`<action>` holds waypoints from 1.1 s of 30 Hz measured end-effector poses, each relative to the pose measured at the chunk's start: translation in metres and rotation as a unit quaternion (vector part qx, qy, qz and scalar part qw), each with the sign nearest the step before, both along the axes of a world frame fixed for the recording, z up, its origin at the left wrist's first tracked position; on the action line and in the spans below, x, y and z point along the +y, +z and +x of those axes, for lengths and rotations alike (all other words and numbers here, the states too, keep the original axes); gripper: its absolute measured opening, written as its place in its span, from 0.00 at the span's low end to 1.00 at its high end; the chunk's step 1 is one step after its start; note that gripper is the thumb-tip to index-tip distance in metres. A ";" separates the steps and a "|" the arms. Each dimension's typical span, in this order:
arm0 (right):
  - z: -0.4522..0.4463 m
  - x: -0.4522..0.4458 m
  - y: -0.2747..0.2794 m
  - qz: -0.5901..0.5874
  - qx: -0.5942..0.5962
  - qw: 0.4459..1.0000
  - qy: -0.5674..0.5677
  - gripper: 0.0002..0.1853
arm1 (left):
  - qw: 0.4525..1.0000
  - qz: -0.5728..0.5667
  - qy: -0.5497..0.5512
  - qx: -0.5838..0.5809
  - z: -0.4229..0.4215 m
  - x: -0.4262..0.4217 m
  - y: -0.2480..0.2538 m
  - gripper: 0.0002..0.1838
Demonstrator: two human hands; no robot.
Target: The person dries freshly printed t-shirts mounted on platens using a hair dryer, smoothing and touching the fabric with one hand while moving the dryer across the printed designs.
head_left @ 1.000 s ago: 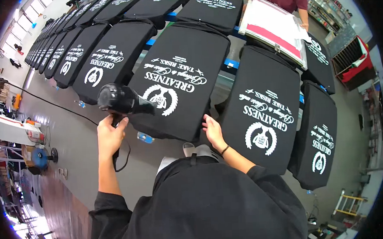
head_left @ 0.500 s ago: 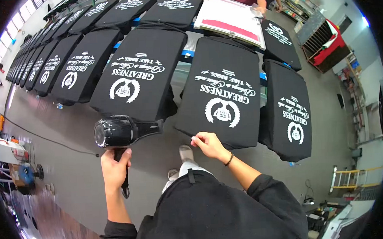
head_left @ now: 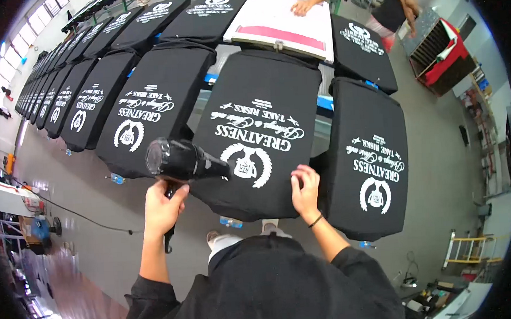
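My left hand (head_left: 163, 209) is wrapped round the handle of a black hair dryer (head_left: 173, 160). The dryer's nozzle points right, over the lower left of a black T-shirt (head_left: 257, 73) stretched on a board. White lettering and a wreath emblem (head_left: 246, 166) are printed on this shirt, upside down to me; the nozzle tip overlaps the wreath's left side. Near the shirt's lower right edge is my right hand (head_left: 306, 190), fingers extended and holding nothing. Whether its fingertips touch the cloth, I cannot tell. Another printed shirt (head_left: 370, 136) lies on the board to the right.
Several black shirts (head_left: 142, 102) on boards run in two rows to the far left. Across the boards, a co-worker's hand (head_left: 303, 7) rests on a white printing screen (head_left: 282, 16). Another person (head_left: 395, 8) stands behind, by a slatted crate (head_left: 441, 57). A cable (head_left: 85, 217) trails along the floor.
I have moved rightward along the row. The dryer's nozzle now overlaps the middle shirt, and my right hand has shifted to that shirt's right side, its fingers extended. Another person has come into view.
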State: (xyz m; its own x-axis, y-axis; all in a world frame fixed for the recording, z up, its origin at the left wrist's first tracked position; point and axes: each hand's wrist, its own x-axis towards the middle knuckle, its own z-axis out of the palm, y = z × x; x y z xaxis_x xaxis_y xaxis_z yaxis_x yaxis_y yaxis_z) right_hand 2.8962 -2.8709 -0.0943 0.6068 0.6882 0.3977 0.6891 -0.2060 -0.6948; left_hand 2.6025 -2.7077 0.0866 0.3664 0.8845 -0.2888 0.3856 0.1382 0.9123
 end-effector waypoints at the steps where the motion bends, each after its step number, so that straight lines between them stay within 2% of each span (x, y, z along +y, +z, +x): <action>1: 0.012 -0.004 -0.007 -0.018 0.028 0.999 -0.016 0.10 | 0.997 0.056 0.008 0.049 0.015 -0.001 0.002 0.09; 2: 0.023 -0.004 -0.015 -0.047 0.055 0.997 -0.034 0.17 | 0.989 0.117 0.021 0.090 0.030 -0.002 0.003 0.10; 3: 0.033 -0.002 -0.028 -0.043 0.057 0.996 -0.044 0.20 | 0.984 0.154 0.033 0.078 0.041 -0.001 -0.001 0.11; 5: 0.046 0.006 -0.042 -0.050 0.089 0.993 -0.062 0.28 | 0.985 0.145 0.038 0.087 0.063 0.001 0.004 0.11; 7: 0.057 0.014 -0.048 -0.033 0.116 0.991 -0.049 0.28 | 0.985 0.128 0.031 0.109 0.082 0.002 0.004 0.11; 10: 0.065 0.021 -0.049 -0.023 0.155 0.987 -0.034 0.29 | 0.974 0.185 0.019 0.126 0.109 0.002 0.005 0.15; 12: 0.073 0.026 -0.050 -0.026 0.170 0.984 -0.039 0.29 | 0.982 0.121 -0.013 0.144 0.122 -0.001 0.012 0.15; 13: 0.078 0.029 -0.051 -0.026 0.171 0.984 -0.036 0.29 | 0.988 0.108 -0.021 0.108 0.127 -0.004 0.010 0.15; 16: 0.085 0.026 -0.054 -0.031 0.197 0.979 -0.036 0.30 | 0.986 0.089 -0.045 0.134 0.136 -0.020 0.018 0.15; 17: 0.088 0.026 -0.055 -0.035 0.193 0.980 -0.036 0.29 | 0.985 0.109 -0.055 0.120 0.138 -0.025 0.018 0.12; 22: 0.099 0.027 -0.049 -0.036 0.169 0.984 -0.036 0.28 | 0.987 0.059 -0.069 0.133 0.117 -0.041 0.030 0.11; 24: 0.101 0.029 -0.046 -0.037 0.155 0.987 -0.025 0.27 | 0.980 0.052 -0.074 0.178 0.106 -0.049 0.034 0.11; 25: 0.102 0.030 -0.045 -0.040 0.154 0.987 -0.022 0.27 | 0.986 0.060 -0.065 0.138 0.100 -0.052 0.033 0.11; 28: 0.101 0.035 -0.049 -0.036 0.133 0.990 -0.016 0.27 | 0.983 0.026 -0.050 0.174 0.086 -0.053 0.042 0.10; 33: 0.087 0.038 -0.053 -0.049 0.156 0.986 -0.040 0.27 | 0.985 0.032 -0.008 0.167 0.053 -0.036 0.034 0.10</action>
